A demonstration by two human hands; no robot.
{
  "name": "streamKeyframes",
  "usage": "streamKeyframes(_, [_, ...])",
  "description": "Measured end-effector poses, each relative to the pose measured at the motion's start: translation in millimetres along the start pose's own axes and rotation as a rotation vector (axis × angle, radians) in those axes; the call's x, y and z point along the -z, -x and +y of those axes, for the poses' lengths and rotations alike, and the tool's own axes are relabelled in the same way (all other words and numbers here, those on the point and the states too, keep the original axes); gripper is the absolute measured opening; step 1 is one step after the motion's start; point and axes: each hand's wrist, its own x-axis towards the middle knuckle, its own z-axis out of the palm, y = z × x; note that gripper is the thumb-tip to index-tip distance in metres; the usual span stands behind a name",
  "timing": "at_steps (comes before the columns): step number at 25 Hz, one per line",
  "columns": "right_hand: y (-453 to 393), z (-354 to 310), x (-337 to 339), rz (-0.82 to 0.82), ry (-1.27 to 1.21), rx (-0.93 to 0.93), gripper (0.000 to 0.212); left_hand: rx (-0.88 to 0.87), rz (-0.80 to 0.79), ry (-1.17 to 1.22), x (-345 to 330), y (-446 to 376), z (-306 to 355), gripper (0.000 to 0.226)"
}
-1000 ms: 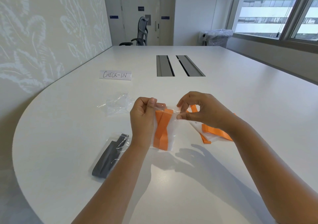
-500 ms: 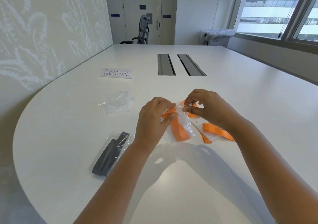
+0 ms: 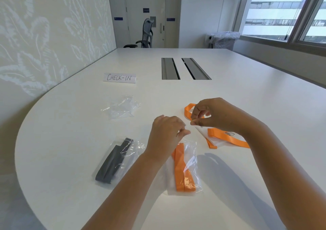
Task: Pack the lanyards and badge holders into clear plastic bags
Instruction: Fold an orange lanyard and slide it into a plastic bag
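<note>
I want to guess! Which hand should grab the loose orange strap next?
Probably the right hand: it hovers right over the loose orange strap. The left hand sits above the filled bag.

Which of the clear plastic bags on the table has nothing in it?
The crumpled bag nearest the CHECK-IN sign; the other two hold a grey lanyard and an orange lanyard.

A white paper sign [image 3: 119, 77] lies flat on the worktop [image 3: 247, 97], well beyond the hands and off to their left, with "CHECK-IN" handwritten on it in dark capitals. Nothing else is legible.
</note>
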Motion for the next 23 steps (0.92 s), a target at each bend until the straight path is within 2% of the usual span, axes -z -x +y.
streamKeyframes(2, [1.2, -1.3, -0.2, -0.047, 0.008, -0.049, 0.009, 0.076, -0.058, -0.052, -1.1, -0.3, -3.1, 0.028])
streamKeyframes(5, [3.8, -4.3, -9.5, -0.314, 0.115, -0.139, 0.022, 0.201, -0.091, -0.073, 0.0, -0.5, -6.2, 0.031])
streamKeyframes(7, [4.6, -5.1, -21.2, -0.499, 0.168, -0.230, 0.038, 0.266, -0.106, -0.022, 2.5, -0.5, -9.3, 0.034])
streamKeyframes(9, [3.7, -4.9, -29.6, -0.557, 0.190, -0.245, 0.038, 0.323, -0.207, 0.125, 4.6, 0.5, -11.5, 0.034])
streamKeyframes(12, [1.4, -4.2, -29.5, -0.494, 0.089, -0.201, 0.012, 0.351, -0.472, 0.394, 6.2, 3.0, -8.5, 0.023])
streamKeyframes(14, [1.4, -3.2, -27.1, -0.442, 0.015, -0.189, 0.008, 0.314, -0.534, 0.489, 5.6, 3.3, -9.2, 0.019])
streamKeyframes(18, [-0.8, -4.4, -22.2, -0.305, -0.036, -0.174, 0.013, 0.367, -0.373, 0.608, 9.8, 1.4, -12.2, 0.015])
streamKeyframes(21, [-1.9, -7.0, -16.2, -0.034, -0.043, -0.169, 0.019, 0.401, -0.202, 0.461, 17.4, -0.7, -17.1, 0.018])
streamKeyframes(23, [-2.0, -11.6, -15.8, 0.150, 0.002, -0.161, 0.018, 0.350, -0.079, 0.421, 22.6, -2.0, -16.6, 0.016])
